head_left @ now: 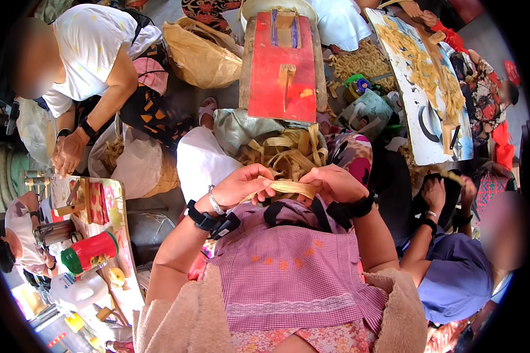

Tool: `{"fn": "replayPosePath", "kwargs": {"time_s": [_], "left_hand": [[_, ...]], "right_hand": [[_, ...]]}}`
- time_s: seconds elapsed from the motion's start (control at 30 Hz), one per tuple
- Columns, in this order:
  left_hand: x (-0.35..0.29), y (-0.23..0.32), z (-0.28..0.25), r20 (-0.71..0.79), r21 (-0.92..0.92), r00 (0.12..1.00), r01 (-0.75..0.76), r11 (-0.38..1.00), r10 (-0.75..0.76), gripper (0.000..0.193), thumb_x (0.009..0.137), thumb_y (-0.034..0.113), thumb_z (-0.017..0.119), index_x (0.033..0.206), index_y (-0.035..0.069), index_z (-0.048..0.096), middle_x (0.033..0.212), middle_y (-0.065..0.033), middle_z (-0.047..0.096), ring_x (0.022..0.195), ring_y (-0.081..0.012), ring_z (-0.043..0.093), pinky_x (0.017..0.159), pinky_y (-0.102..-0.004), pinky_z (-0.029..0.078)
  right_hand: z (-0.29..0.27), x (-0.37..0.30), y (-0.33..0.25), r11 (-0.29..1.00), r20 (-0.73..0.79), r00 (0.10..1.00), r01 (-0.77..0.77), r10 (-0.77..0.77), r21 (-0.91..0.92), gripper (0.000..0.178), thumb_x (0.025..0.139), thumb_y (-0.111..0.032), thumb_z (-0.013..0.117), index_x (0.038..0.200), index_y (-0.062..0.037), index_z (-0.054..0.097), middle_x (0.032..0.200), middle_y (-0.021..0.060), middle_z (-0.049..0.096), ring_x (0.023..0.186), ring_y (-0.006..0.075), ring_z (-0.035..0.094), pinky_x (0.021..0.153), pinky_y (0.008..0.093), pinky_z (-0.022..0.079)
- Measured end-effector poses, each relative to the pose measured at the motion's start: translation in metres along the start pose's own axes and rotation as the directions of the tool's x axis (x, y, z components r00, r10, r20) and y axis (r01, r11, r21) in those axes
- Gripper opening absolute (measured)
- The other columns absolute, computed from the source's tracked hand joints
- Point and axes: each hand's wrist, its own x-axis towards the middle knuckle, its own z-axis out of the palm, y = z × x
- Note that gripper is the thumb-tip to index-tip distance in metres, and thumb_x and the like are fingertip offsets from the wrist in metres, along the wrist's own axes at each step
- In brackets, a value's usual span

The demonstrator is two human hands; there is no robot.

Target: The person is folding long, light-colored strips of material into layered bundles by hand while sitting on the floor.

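the person's left hand and right hand pinch a tan fibre strip — looped strips heaped just beyond.

Below the red board, a strip partly hides your right hand; left of the board, a co-worker's head blurs.

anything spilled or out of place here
Yes, possibly: a loose heap of tan strips lies apparently on the grey floor, right of the red rectangular board, spread out rather than contained. The flat pale-tan strip held by the left hand and right hand shows no obvious damage.
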Motion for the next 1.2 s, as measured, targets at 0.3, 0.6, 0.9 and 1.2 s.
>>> {"fn": "replayPosePath", "kwargs": {"time_s": [0.3,0.6,0.9,1.2], "left_hand": [[0.004,-0.001,0.009,0.001,-0.151,0.999,0.048,0.987,-0.048,0.025,0.094,0.025,0.056,0.105,0.004,0.052,0.089,-0.0087,0.066,0.069,-0.0105,0.061,0.059,-0.0214,0.05],[0.007,0.008,0.01,0.019,-0.237,0.985,0.171,0.956,-0.172,0.018,0.089,0.019,0.062,0.092,0.006,0.049,0.078,-0.0092,0.065,0.061,-0.0127,0.061,0.053,-0.0231,0.05],[0.022,0.018,-0.013,-0.11,0.147,0.978,-0.159,0.976,0.176,0.014,0.086,0.008,0.064,0.087,0.005,0.05,0.072,-0.0031,0.06,0.063,-0.0081,0.058,0.056,-0.0213,0.047],[0.127,0.075,-0.034,-0.272,0.896,0.621,-0.115,0.428,0.735,0.014,0.084,0.018,0.06,0.093,0.007,0.058,0.073,-0.0131,0.064,0.066,-0.0267,0.064,0.058,-0.0353,0.049]], "right_hand": [[0.008,0.012,0.009,0.988,0.044,0.995,0.098,-0.094,-0.115,0.023,0.092,-0.021,0.057,0.098,-0.0003,0.064,0.067,-0.0019,0.057,0.052,0.0032,0.044,0.046,0.0183,0.034],[0.008,0.017,0.009,0.997,0.008,0.997,0.082,-0.082,-0.016,0.016,0.089,-0.018,0.06,0.088,-0.0016,0.062,0.061,-0.0044,0.05,0.048,0.0015,0.04,0.044,0.0179,0.029],[-0.01,0.019,-0.016,0.976,-0.143,0.976,0.142,-0.167,-0.167,0.015,0.089,-0.016,0.058,0.088,-0.0011,0.063,0.061,-0.0043,0.051,0.051,0.0019,0.042,0.046,0.0187,0.031],[-0.067,0.108,-0.052,0.797,-0.497,0.662,0.268,-0.561,-0.542,0.02,0.087,-0.016,0.058,0.1,-0.0026,0.065,0.07,0.0122,0.061,0.062,0.018,0.058,0.06,0.0293,0.046]]}}
